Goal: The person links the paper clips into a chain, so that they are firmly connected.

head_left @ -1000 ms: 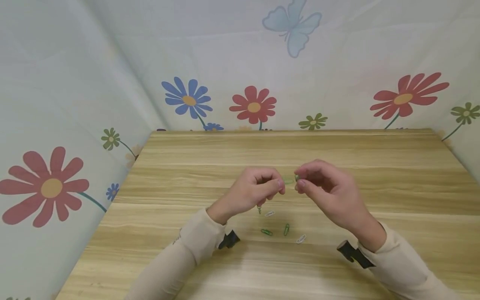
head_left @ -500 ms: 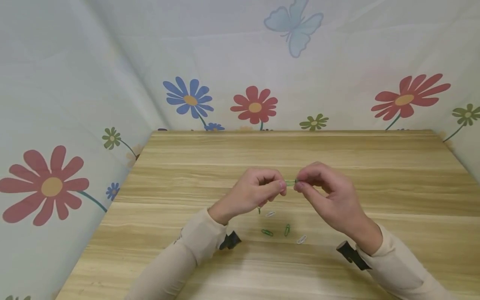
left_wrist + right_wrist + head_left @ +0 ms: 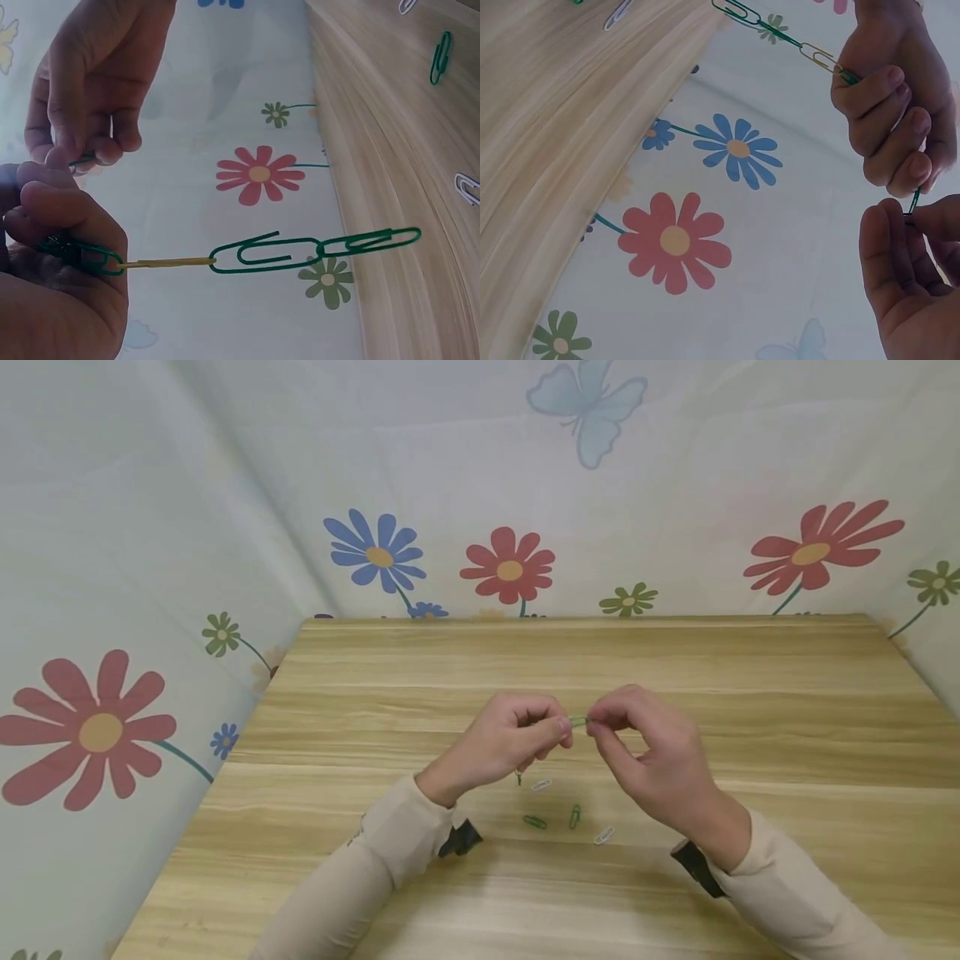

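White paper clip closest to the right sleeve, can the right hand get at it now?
Probably yes: the white paper clip lies uncovered on the table, though the right hand pinches a green paper clip it would likely release first.

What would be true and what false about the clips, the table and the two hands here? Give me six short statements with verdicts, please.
1. A chain of clips hangs from the left hand. True.
2. The chain is green throughout. False: it includes a gold clip.
3. The right hand holds nothing. False: it pinches a green clip.
4. Two loose green clips lie on the table. True.
5. The two white clips are linked together. False: they lie apart.
6. Green wire shows between the hands. True.
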Available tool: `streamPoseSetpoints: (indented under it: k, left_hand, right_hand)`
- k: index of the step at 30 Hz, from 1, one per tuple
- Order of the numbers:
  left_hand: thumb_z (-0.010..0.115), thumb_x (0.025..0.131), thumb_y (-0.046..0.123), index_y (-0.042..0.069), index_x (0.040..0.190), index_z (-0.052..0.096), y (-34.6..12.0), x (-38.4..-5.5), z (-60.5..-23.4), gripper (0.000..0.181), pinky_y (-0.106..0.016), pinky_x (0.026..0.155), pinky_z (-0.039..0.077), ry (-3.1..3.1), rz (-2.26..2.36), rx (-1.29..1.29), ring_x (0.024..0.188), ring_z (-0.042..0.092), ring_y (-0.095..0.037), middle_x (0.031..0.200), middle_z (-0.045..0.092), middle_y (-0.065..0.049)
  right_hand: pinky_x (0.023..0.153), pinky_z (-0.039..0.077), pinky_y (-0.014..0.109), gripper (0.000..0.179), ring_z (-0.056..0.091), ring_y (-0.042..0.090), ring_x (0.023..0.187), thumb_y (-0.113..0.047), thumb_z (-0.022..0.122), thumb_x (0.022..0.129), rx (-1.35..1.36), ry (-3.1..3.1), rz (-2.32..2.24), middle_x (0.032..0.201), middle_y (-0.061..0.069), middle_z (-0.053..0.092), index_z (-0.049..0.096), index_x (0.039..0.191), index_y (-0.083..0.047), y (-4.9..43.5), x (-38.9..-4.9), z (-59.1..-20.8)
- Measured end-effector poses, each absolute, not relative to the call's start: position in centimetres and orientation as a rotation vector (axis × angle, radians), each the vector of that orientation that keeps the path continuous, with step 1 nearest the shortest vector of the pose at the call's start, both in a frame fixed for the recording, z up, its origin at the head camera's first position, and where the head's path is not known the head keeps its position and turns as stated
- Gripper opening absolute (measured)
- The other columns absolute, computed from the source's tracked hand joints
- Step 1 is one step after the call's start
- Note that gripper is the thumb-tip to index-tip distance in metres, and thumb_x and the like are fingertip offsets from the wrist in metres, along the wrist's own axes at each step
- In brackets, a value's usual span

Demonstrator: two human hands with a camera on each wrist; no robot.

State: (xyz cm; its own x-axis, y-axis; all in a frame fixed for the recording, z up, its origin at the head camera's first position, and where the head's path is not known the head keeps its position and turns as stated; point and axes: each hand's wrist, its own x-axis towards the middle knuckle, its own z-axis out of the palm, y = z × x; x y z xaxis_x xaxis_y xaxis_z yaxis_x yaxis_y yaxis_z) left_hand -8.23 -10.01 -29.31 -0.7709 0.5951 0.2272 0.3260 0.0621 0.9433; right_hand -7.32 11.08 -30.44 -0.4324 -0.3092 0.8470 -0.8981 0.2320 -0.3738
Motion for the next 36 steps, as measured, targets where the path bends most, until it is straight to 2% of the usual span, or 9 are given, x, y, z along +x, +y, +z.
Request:
streamPoseSetpoints:
  k: [6, 10, 14, 20, 25, 31, 36]
  left_hand:
    - [0.053, 0.103, 0.015, -0.002, 0.090, 0.068, -9.9, -8.2, -29.4, 0.026, -0.026, 0.046, 0.037, 2.046, 1.820, 0.876, 0.048, 0.040, -0.017, 0.061, 0.047, -0.006]
    - [0.053, 0.104, 0.016, -0.003, 0.091, 0.066, -9.9, -8.1, -29.6, 0.026, -0.026, 0.048, 0.038, 1.924, 1.888, 0.821, 0.050, 0.038, -0.016, 0.062, 0.046, -0.007]
    - [0.053, 0.103, 0.018, -0.005, 0.093, 0.063, -9.9, -8.0, -29.6, 0.028, -0.026, 0.050, 0.038, 1.835, 1.919, 0.796, 0.051, 0.037, -0.016, 0.065, 0.046, -0.006]
    - [0.052, 0.103, 0.019, -0.006, 0.092, 0.063, -9.7, -8.0, -29.4, 0.029, -0.025, 0.049, 0.037, 1.833, 1.927, 0.798, 0.051, 0.036, -0.016, 0.064, 0.046, -0.005]
    - [0.053, 0.102, 0.019, -0.003, 0.090, 0.063, -9.8, -8.1, -29.4, 0.028, -0.026, 0.049, 0.038, 1.846, 1.926, 0.804, 0.050, 0.036, -0.016, 0.063, 0.045, -0.006]
    - [0.055, 0.101, 0.019, -0.003, 0.087, 0.063, -10.0, -8.3, -29.4, 0.027, -0.026, 0.048, 0.037, 1.871, 1.925, 0.857, 0.049, 0.035, -0.017, 0.060, 0.044, -0.007]
    - [0.055, 0.102, 0.018, -0.005, 0.087, 0.063, -9.9, -8.3, -29.4, 0.029, -0.027, 0.046, 0.037, 1.872, 1.873, 0.944, 0.049, 0.039, -0.018, 0.059, 0.043, -0.009]
  right_hand:
    - [0.066, 0.054, 0.022, 0.022, 0.063, 0.017, 0.071, -0.016, 0.053, 0.102, 1.073, -1.897, 1.099, 0.085, 0.006, 0.064, 0.063, 0.092, 0.001, 11.0, -7.3, -30.7]
    - [0.069, 0.054, 0.020, 0.001, 0.064, 0.017, 0.071, 0.000, 0.061, 0.093, 1.079, -1.893, 1.144, 0.086, 0.006, 0.065, 0.062, 0.093, 0.001, 10.8, -7.3, -30.6]
    - [0.072, 0.054, 0.019, 0.023, 0.066, 0.019, 0.072, 0.018, 0.070, 0.080, 1.092, -1.908, 1.239, 0.086, 0.008, 0.065, 0.061, 0.095, 0.003, 10.9, -7.3, -30.6]
    - [0.073, 0.053, 0.016, 0.013, 0.066, 0.016, 0.072, 0.009, 0.065, 0.086, 1.067, -1.987, 1.286, 0.086, 0.007, 0.066, 0.062, 0.095, 0.002, 11.3, -7.1, -30.4]
    - [0.068, 0.052, 0.017, 0.025, 0.061, 0.011, 0.072, 0.016, 0.066, 0.078, 1.080, -2.042, 1.220, 0.088, 0.000, 0.063, 0.064, 0.096, -0.002, 11.6, -7.0, -30.0]
    - [0.069, 0.050, 0.018, 0.024, 0.057, 0.009, 0.074, 0.015, 0.065, 0.081, 1.093, -2.123, 1.272, 0.088, -0.004, 0.060, 0.063, 0.091, -0.006, 12.8, -7.1, -28.9]
    - [0.069, 0.050, 0.018, 0.026, 0.056, 0.011, 0.075, 0.016, 0.065, 0.082, 1.084, -2.097, 1.372, 0.087, -0.002, 0.059, 0.063, 0.092, -0.007, 13.3, -6.8, -28.3]
